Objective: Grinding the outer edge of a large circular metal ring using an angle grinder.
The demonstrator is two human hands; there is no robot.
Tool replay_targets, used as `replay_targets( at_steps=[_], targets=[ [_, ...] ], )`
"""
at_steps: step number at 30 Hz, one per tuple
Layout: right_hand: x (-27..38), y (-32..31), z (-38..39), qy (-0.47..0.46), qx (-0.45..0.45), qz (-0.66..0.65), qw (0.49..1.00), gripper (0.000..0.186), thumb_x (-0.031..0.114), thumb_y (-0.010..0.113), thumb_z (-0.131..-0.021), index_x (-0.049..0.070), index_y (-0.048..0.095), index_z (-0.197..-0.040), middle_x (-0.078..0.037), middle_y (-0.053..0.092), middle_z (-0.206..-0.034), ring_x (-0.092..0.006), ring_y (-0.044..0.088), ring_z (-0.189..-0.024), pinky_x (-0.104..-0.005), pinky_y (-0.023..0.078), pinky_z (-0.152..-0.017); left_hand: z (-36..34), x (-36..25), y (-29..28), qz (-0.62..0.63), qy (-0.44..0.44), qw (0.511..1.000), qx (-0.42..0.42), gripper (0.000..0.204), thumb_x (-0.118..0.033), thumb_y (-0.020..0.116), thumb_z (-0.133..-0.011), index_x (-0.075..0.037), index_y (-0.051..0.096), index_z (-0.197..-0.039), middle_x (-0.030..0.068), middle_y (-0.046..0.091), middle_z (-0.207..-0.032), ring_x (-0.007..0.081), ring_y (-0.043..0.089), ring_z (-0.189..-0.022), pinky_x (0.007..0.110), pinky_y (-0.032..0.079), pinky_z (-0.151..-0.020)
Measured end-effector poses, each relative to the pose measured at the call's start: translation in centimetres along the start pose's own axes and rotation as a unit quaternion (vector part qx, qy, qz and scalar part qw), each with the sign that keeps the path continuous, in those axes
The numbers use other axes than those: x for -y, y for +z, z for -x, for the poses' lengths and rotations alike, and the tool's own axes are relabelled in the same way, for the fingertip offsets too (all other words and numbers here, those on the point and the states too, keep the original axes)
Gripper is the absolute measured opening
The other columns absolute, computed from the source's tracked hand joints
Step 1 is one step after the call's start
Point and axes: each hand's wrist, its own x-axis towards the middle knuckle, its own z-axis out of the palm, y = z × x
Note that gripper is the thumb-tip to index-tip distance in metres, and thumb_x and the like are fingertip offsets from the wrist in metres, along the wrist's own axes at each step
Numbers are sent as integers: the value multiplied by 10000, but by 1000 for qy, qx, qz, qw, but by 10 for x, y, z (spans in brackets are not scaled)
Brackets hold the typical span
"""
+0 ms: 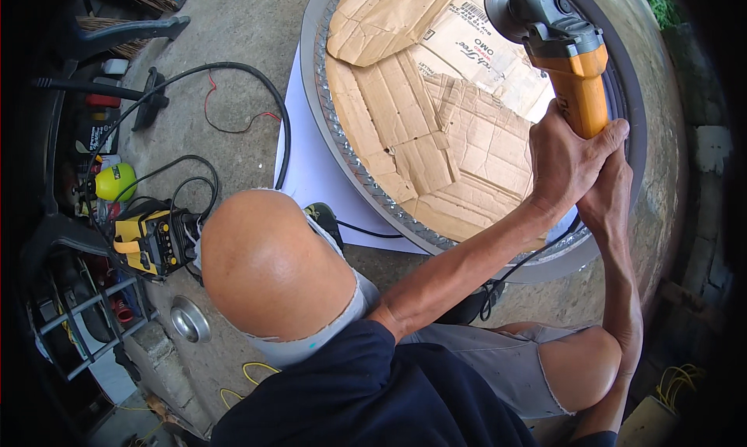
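Note:
My left hand (562,153) is wrapped round the orange body of an angle grinder (572,66). Close against it, my right hand (607,189) grips the grinder's rear end; most of its fingers are hidden. The grinder's dark head points away from me, and its round disc (507,11) is over the far part of a large round metal frame (315,81). I cannot tell whether the disc touches anything. Overlapping pieces of brown cardboard (486,140) lie inside the frame. A rough, shiny band runs along the frame's inner left edge.
A white sheet (311,171) lies under the frame. To my left stands a yellow and black machine (148,241) with thick black cables (261,75). Near it are a lime-green round object (115,181), a metal bowl (189,319) and a dark plastic chair. My bent knees flank the near side.

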Motion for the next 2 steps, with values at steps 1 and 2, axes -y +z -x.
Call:
replay_targets(
  at_steps=[1, 2],
  targets=[
    [-10, -2, 0, 0, -2, -7, 1000, 651, 270, 804, -842, 8, 487, -1346, -248, 716, -1146, -396, 701, -1107, -444, 534, -951, 3, 2, 2, -18, -2, 1000, 7, 587, -363, 870, -799, 89, 594, -1051, 185, 739, -869, 278, 756, -789, 360, 597, -754],
    [-19, -6, -1, -23, 5, -19, 1000, 665, 275, 798, -849, 29, 474, -1375, -214, 726, -1164, -396, 702, -1109, -431, 535, -958, 8, 2, 5, -44, 32, 999, 5, 593, -425, 841, -842, 86, 616, -1043, 173, 725, -841, 239, 745, -784, 328, 598, -732]
  ],
)
